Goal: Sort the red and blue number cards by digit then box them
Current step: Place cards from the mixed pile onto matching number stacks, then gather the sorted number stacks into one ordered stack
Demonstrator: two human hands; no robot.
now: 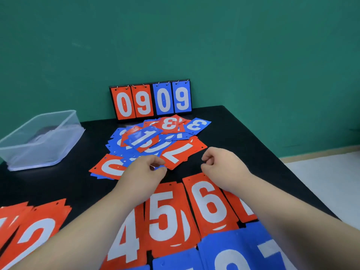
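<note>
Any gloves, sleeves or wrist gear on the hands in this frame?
None. The left hand and right hand are ungloved. The left forearm and right forearm are uncovered down to the frame edge, so no sleeve shows. No watch, band, ring, marker or cable is visible.

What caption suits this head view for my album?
Sorting cards: left hand and right hand at the mixed card pile, sorted red stacks nearer.
</note>
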